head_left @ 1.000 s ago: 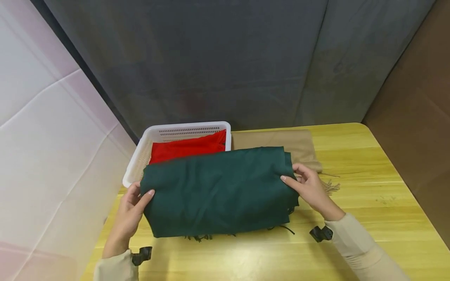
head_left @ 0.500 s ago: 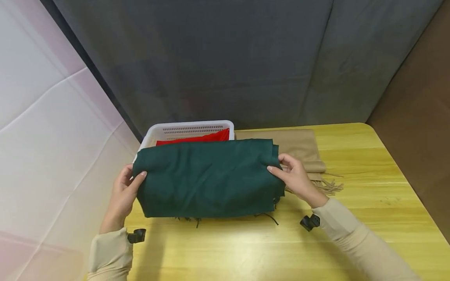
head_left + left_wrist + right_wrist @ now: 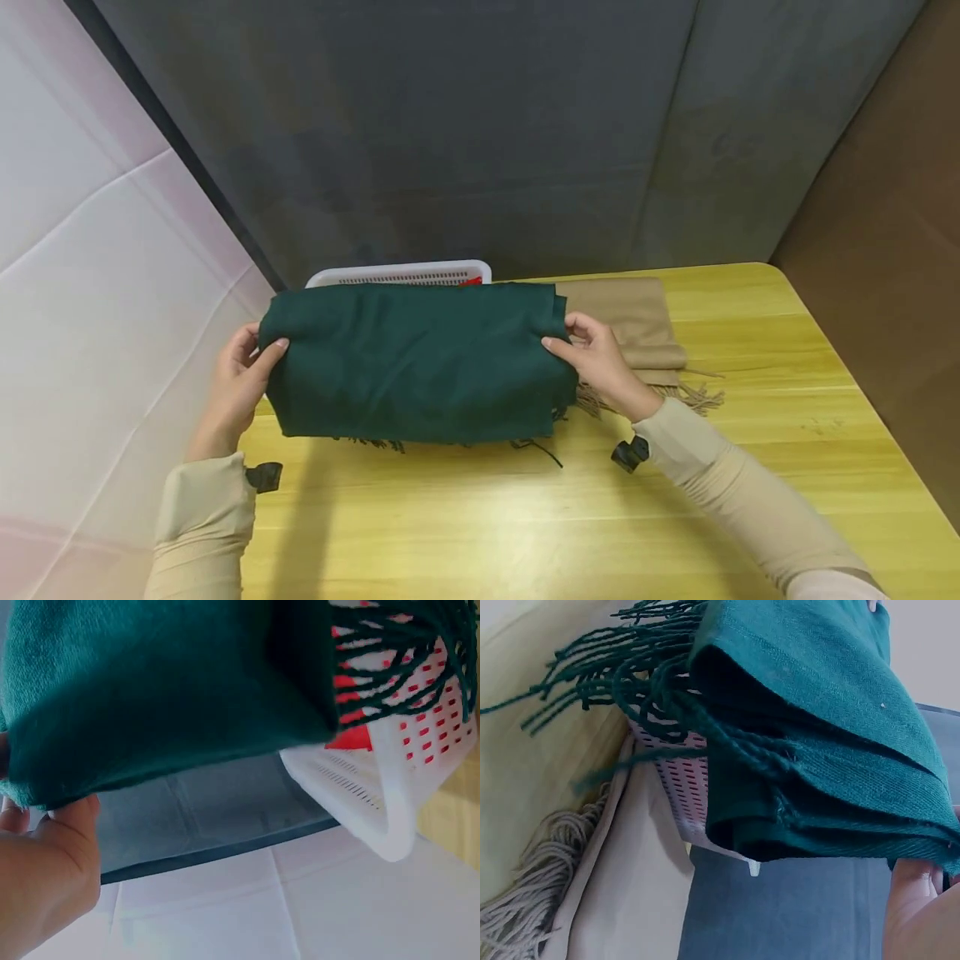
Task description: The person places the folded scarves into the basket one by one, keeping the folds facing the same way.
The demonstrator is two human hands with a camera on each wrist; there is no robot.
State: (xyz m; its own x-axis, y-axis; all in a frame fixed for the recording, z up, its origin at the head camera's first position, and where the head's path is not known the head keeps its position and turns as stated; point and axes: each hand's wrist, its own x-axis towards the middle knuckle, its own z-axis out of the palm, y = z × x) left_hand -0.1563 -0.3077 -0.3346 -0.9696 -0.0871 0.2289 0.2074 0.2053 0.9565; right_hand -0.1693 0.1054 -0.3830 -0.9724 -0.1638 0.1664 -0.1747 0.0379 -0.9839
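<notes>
Both hands hold a folded dark green scarf (image 3: 420, 362) with fringe, stretched level between them in the head view. At its left end, my left hand (image 3: 238, 379) pinches the edge with the thumb on the near face. My right hand (image 3: 603, 362) pinches the opposite end in the same way. Behind and below the scarf stands a white perforated basket (image 3: 397, 271), largely hidden in the head view. Inside it is red cloth (image 3: 351, 738), of which the left wrist view shows a little. Green fringe (image 3: 641, 682) hangs loose from the scarf's lower edge.
A folded beige scarf (image 3: 630, 321) with fringe (image 3: 697, 400) lies on the yellow wooden table (image 3: 465, 533), right of the basket. A dark grey curtain (image 3: 450, 133) rises at the back. A white panel (image 3: 82, 275) borders the left, a brown one (image 3: 892, 225) the right.
Both hands have carried the green scarf away from the front and leftward, over the basket. It now hides nearly all of the red cloth in the head view, and more of the beige scarf shows.
</notes>
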